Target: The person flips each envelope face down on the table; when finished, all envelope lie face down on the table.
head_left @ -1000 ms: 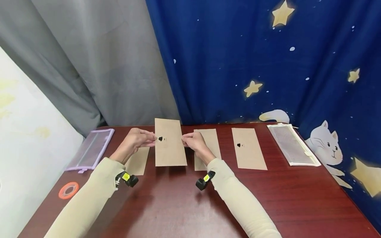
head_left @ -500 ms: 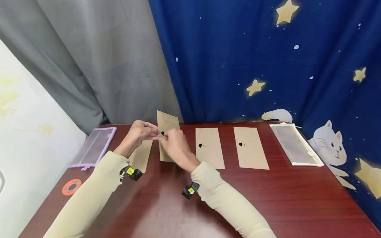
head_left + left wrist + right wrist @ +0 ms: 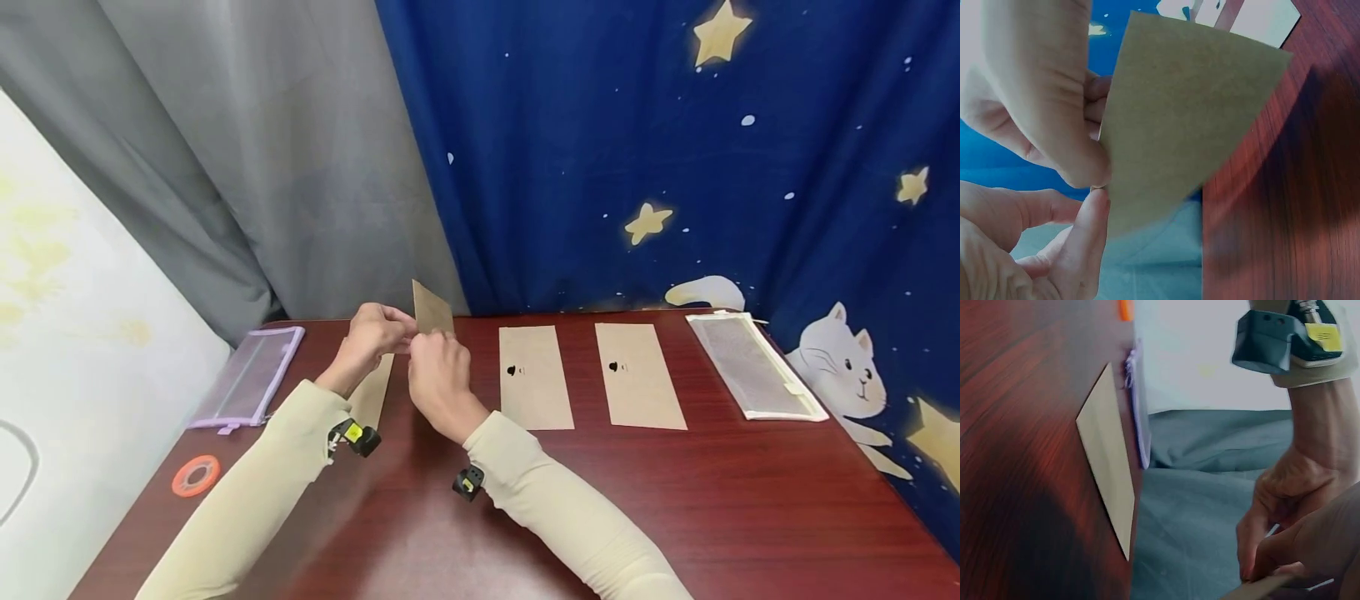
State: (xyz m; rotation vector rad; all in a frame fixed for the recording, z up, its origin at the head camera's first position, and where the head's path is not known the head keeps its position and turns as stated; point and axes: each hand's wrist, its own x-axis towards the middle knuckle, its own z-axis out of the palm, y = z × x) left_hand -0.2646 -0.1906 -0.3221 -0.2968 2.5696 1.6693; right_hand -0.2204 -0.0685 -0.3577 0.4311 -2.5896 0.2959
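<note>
A thin brown kraft-paper piece [image 3: 432,312] is held raised over the table, turned nearly edge-on in the head view. My left hand [image 3: 373,337] pinches its near edge, and my right hand [image 3: 441,385] grips the same edge close beside it. In the left wrist view the paper [image 3: 1179,112] bows outward, with the thumb tips almost meeting at the edge. The right wrist view catches just a corner of it below the left hand [image 3: 1297,487]. Beneath the left hand lies a similar kraft piece [image 3: 372,398], partly covered.
Two more kraft pieces, a nearer one [image 3: 536,383] and a farther one [image 3: 641,379], bear small black hat prints. A white-edged mesh pouch [image 3: 757,367] lies at the right, a purple-edged mesh pouch [image 3: 247,379] at the left. An orange ring [image 3: 196,476] is near the left edge.
My right hand has left the paper's right edge and crossed left to the edge by my left hand. The paper has turned from facing the camera to nearly edge-on.
</note>
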